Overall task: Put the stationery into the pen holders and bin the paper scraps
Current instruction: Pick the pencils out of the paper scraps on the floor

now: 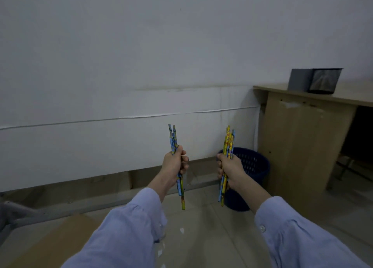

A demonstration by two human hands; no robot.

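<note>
Left grip (175, 164) wraps a blue pencil bundle (173, 140), right grip (230, 166) a yellow one (228, 141), both upright over open floor. Pen holders (314, 81) near desk (355, 98) left edge; bin (254, 166) beside it.

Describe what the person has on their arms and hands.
Both arms are in long, loose, pale blue shirt sleeves. The left sleeve and the right sleeve end in cuffs short of the wrists. A small white button shows on the right cuff. The left hand and right hand are bare, with no gloves or watch in view.
</note>
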